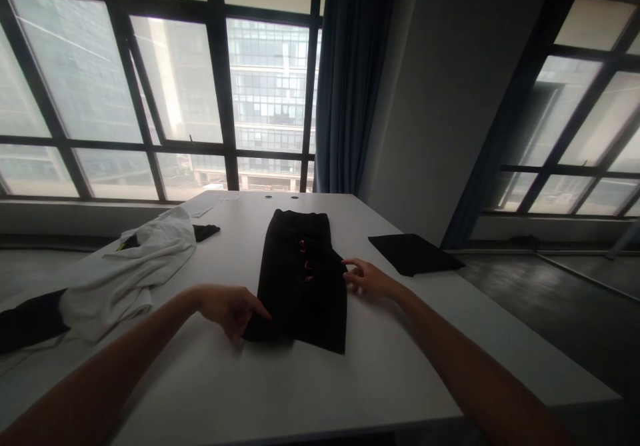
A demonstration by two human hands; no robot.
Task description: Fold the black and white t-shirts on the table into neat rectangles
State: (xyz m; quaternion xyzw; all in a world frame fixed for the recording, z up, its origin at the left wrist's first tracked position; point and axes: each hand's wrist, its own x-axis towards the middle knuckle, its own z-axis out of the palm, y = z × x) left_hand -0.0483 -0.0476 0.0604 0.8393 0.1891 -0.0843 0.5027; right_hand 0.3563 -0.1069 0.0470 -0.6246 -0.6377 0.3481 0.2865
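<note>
A pair of black shorts (pixel 300 279) with small pink lettering lies folded lengthwise on the white table, its waistband toward the far end. My left hand (pixel 233 309) is at the lower left leg corner, the index finger over the fabric and the other fingers curled at its edge, closed on the cloth. On the opposite side, my right hand (pixel 367 278) pinches the pointed edge that juts out at mid-height. The leg hems face me and sit slightly uneven.
A folded black cloth (pixel 415 254) lies near the right edge of the white table (pixel 310 393). Rumpled white and black clothes (pixel 150 259) are heaped along the left side. Behind the table's far end are windows and a blue curtain (pixel 347 86).
</note>
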